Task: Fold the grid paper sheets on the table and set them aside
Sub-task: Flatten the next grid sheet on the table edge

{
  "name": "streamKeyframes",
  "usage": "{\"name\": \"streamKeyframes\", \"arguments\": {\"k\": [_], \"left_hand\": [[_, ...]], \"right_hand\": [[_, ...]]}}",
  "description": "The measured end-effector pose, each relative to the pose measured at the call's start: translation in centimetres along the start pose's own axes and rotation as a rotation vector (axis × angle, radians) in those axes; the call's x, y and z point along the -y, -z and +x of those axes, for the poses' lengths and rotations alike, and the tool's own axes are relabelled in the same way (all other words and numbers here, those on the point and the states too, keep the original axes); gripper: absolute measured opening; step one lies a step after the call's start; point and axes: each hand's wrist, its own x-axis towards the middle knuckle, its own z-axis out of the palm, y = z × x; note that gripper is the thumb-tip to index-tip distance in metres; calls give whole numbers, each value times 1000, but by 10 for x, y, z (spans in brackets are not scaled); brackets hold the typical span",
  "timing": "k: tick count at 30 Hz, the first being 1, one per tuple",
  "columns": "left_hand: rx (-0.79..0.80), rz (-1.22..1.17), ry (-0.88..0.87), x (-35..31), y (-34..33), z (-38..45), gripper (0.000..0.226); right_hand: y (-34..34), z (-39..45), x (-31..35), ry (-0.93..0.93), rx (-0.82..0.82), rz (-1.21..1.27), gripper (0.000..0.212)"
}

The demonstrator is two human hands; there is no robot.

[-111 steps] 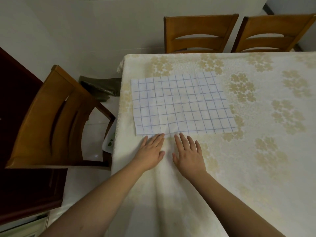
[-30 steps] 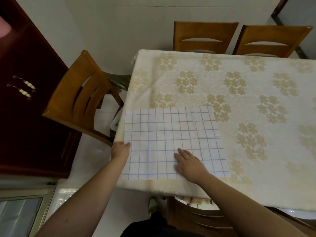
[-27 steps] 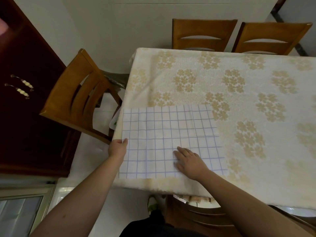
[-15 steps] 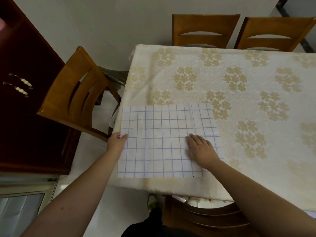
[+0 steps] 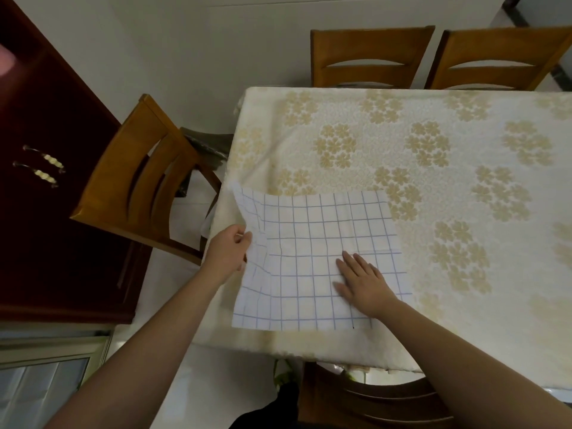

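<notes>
1. White grid paper sheet [image 5: 312, 258] with blue lines lies at the near left corner of the tabletop [image 5: 433, 168], its left edge lifted and curling.
2. Wooden chairs stand around: one [image 5: 136, 184] at the left, two at the far side.
3. Left hand [image 5: 227, 252] pinches the raised left edge in a closed grip.
4. Right hand [image 5: 363, 281] presses flat on the sheet, fingers straight.
</notes>
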Motion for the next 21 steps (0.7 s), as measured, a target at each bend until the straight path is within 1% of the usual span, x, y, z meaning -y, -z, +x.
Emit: {"name": "streamKeyframes", "arguments": {"k": [2,4,7,9,14,17,18,20,21], "left_hand": [[29,27,-53,-21,-6,-6,19],[40,26,-87,-42,-15,-10,21],[77,-13,-111,-69,-28,-13,22],[97,-46,-119,-83,-36,-14,22],[113,-62,-155,-107,-51,-22,26],[99,-40,-148,-108,-50,-27,25],[86,-27,-142,-106,-47,-28,25],[55,-8,-129,-100,-41,-31,28],[43,1,-123,-97,-38,-32,30]], "right_hand": [[5,1,2,-1,-18,29,111],[12,0,5,-7,-51,71,96],[16,-2,6,-28,-80,122,66],[14,-4,3,-21,-78,126,57],[17,-6,4,67,-78,176,57],[25,0,14,126,-84,146,60],[25,4,17,142,-74,127,64],[25,14,24,169,-51,90,78],[24,19,27,171,-37,69,79]]}}
